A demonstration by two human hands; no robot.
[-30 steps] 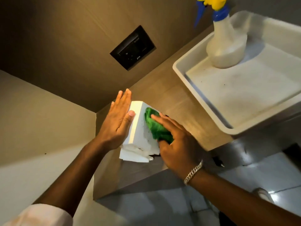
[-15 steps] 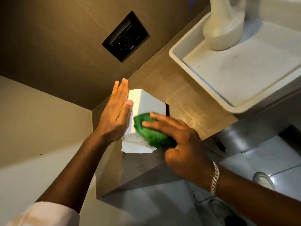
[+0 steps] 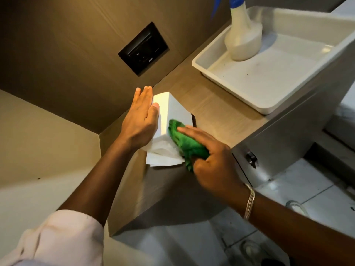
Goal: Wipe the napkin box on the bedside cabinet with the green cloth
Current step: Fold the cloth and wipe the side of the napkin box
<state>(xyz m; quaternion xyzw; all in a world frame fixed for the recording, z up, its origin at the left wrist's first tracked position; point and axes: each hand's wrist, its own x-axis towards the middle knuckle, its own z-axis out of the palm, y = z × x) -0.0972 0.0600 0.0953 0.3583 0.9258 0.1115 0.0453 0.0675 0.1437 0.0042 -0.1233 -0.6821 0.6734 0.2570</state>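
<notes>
My left hand (image 3: 141, 121) is flat and open, pressed on the side of the white napkin box (image 3: 173, 112), which sits on the brown cabinet (image 3: 215, 112) by the wall. My right hand (image 3: 209, 154) squeezes the green cloth (image 3: 187, 143) against the box's front.

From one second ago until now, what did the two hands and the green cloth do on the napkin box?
The right hand slid the green cloth down the napkin box toward its near end, where the napkins stick out. Nothing was taken or let go. The left hand stayed flat against the box's left side, and the spray bottle stayed in the white tray.
</notes>
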